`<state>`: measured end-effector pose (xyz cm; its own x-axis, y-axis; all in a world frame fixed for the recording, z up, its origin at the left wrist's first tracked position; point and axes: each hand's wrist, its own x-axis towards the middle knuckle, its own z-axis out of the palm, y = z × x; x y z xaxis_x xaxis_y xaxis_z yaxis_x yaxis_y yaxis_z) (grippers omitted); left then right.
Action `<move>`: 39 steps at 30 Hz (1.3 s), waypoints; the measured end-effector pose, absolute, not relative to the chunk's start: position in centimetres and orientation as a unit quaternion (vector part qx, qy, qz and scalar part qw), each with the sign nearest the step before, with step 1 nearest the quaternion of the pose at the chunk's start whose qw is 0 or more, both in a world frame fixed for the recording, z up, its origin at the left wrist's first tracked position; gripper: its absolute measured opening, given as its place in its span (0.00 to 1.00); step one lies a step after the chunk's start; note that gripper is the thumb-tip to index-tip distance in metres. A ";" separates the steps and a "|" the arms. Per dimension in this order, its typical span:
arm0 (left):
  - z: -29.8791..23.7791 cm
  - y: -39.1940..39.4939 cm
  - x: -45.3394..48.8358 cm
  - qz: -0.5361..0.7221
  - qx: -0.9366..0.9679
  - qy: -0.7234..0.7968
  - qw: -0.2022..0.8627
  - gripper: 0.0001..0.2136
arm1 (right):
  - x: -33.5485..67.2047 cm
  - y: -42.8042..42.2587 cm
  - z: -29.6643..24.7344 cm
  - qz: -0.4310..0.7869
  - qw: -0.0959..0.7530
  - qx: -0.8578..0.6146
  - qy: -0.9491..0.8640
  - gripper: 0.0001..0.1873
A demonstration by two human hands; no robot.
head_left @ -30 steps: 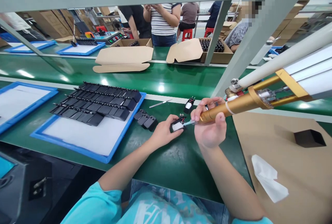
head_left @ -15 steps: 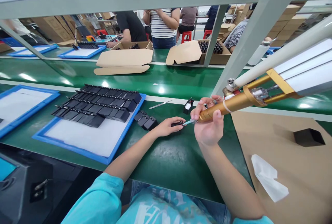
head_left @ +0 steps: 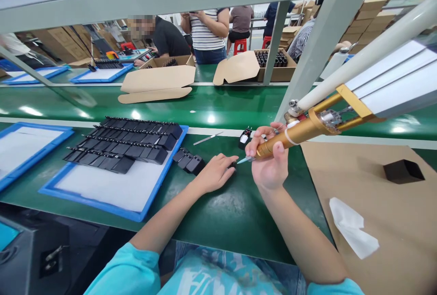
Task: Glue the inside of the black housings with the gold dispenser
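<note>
My left hand (head_left: 217, 173) is closed over a small black part (head_left: 233, 165), palm down near the green tabletop; most of the part is hidden under the fingers. With my right hand (head_left: 271, 167) I grip a gold dispensing gun (head_left: 290, 139), whose pale teal nozzle tip (head_left: 243, 160) points left, close to the black part. Behind the right fingertips lies a black plug-like piece with a white patch and metal pins (head_left: 244, 139). Left of my left hand sits a short row of black housings (head_left: 189, 160) on the table.
Rows of black housings (head_left: 126, 142) fill the back of a blue-rimmed tray (head_left: 143, 211). A thin metal strip (head_left: 207, 138) lies behind. At right, cardboard (head_left: 344, 172) carries a black square sleeve (head_left: 403, 171) and white paper (head_left: 353, 226). A frame post (head_left: 317, 35) rises ahead; co-workers are beyond.
My left hand has rolled palm down, covering more of the small black part. The nozzle tip now shows a slight gap from it. The whole view has shifted a little.
</note>
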<state>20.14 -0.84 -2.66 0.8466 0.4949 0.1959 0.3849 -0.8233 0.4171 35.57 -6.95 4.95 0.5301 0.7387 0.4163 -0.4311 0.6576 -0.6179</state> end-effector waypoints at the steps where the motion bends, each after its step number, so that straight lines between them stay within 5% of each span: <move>1: -2.7 -1.2 20.1 0.151 0.941 0.245 0.179 0.19 | 35.6 -6.9 4.9 0.347 0.845 -0.225 -0.339 0.17; 12: -5.3 -3.2 21.6 0.281 0.865 0.352 0.220 0.08 | 35.7 -6.9 4.9 0.347 0.846 -0.224 -0.337 0.17; 17: -4.8 -3.7 22.3 0.118 0.916 0.372 0.088 0.14 | 35.7 -7.0 5.1 0.347 0.842 -0.236 -0.340 0.17; 22: -3.8 -4.0 22.3 0.023 0.928 0.364 0.069 0.19 | 35.8 -6.8 5.0 0.347 0.843 -0.231 -0.341 0.16; 33: -2.1 2.6 23.4 0.065 0.849 0.519 0.078 0.24 | 39.9 -4.8 3.8 0.280 0.863 -0.275 -0.318 0.16; 39: -1.6 3.3 26.8 0.203 0.876 0.435 0.041 0.33 | 41.2 -4.3 3.2 0.269 0.873 -0.265 -0.308 0.16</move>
